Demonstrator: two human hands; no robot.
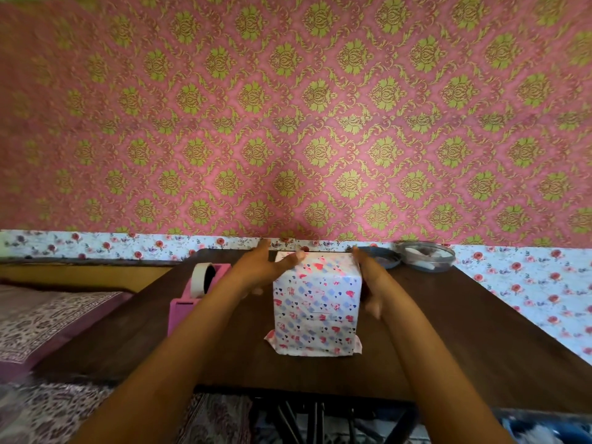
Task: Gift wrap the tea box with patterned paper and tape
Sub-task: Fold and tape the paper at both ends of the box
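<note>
The tea box (315, 302) stands upright in the middle of the dark wooden table (464, 331), covered in white paper printed with red and blue hearts. Paper flaps stick out at its bottom corners. My left hand (266, 267) lies against the box's upper left edge with fingers stretched over the top far corner. My right hand (368, 283) presses flat against the box's right side, fingers straight. A pink tape dispenser (195, 290) with a white roll of tape sits on the table to the left of the box.
A clear glass bowl (427, 256) with white scraps and a dark shallow dish (382, 256) sit at the table's far right edge by the wall. A bed with patterned cloth (41, 322) lies to the left. Floral paper covers the lower wall.
</note>
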